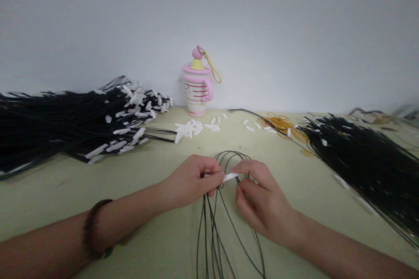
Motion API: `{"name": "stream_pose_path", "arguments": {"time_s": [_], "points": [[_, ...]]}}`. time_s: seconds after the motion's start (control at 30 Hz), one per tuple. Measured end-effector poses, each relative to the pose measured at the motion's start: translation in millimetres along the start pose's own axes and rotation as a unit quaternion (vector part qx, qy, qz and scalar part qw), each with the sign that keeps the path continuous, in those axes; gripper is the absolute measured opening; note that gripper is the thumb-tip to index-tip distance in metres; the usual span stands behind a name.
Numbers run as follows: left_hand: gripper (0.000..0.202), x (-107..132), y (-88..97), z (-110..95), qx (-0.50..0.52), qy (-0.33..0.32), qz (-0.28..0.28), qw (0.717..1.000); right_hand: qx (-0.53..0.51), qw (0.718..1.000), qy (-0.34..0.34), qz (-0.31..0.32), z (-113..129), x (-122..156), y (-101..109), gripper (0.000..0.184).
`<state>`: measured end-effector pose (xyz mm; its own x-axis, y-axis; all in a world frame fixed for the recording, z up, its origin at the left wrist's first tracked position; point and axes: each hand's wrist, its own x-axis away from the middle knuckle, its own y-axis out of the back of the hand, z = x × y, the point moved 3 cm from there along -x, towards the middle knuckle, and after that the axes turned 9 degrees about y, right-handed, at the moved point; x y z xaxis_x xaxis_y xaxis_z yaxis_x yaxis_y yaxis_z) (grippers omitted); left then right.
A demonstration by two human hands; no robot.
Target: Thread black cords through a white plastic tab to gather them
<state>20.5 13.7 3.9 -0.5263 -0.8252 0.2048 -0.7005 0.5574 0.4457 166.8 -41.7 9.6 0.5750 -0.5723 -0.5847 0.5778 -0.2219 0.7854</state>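
Near the middle of the table, my left hand [206, 178] pinches a small white connector [230, 176] between thumb and fingers. From the other side, my right hand [258, 192] grips the connector's right end with its fingertips, close to where thin black wires meet it. Those black wires [212, 222] loop up behind both hands and hang down below them toward the front edge of the view. Just beyond the hands lies a heap of loose white connectors [190, 128].
A big bundle of black wires with white ends [65, 122] lies on the left. Another black wire bundle [366, 161] lies on the right, beside yellow rubber bands [278, 123]. A pink-and-white striped cup [197, 91] stands against the wall on the pale green table [157, 239].
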Motion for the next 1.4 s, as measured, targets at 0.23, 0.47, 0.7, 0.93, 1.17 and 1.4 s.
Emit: {"name": "stream_pose_path", "arguments": {"time_s": [0.23,0.47,0.7,0.93,1.17,1.4], "points": [[0.021,0.1,0.0,3.7,0.051,0.017,-0.012,0.998,-0.017,1.0,-0.011,-0.009,-0.9,-0.3,-0.6,0.013],[0.026,0.6,33.0,-12.5,0.302,0.005,-0.067,0.951,-0.095,0.991,-0.097,-0.016,-28.1,2.8,-4.4,0.018],[0.016,29.6,17.8,-40.1,0.094,-0.038,0.09,0.991,-0.418,0.868,-0.258,-0.078,-53.2,1.0,-8.3,0.015],[0.019,23.1,18.5,-36.8,-0.02,-0.058,-0.024,0.998,-0.544,0.716,-0.35,-0.263,-72.0,4.6,-6.3,0.01],[0.027,15.5,40.1,-34.3,0.03,-0.069,-0.239,0.968,-0.451,0.851,-0.263,-0.05,-50.9,1.9,-3.9,0.019],[0.021,26.5,29.2,-40.0,0.062,-0.095,-0.042,0.993,-0.449,0.867,-0.203,0.066,-48.4,-0.4,-4.1,0.018]]}}
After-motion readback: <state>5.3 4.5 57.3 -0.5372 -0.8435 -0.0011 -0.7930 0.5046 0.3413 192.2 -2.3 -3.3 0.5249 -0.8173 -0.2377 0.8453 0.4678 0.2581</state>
